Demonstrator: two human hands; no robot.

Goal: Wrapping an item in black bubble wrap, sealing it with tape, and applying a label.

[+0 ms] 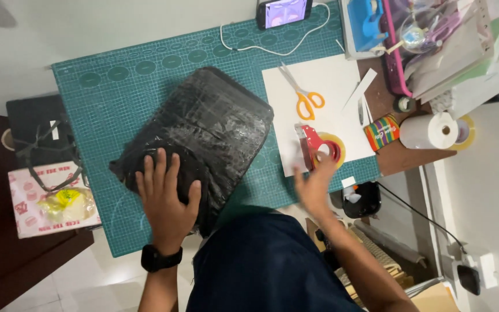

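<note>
Pressing left hand (166,193) flat on black parcel (200,136); right hand (314,184) blurred, grip unclear

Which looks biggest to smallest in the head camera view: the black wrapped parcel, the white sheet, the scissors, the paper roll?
1. Black wrapped parcel, under the left hand.
2. White sheet.
3 and 4. Orange-handled scissors and white paper roll look too alike to rank: the scissors are longer, the roll is bulkier.
</note>
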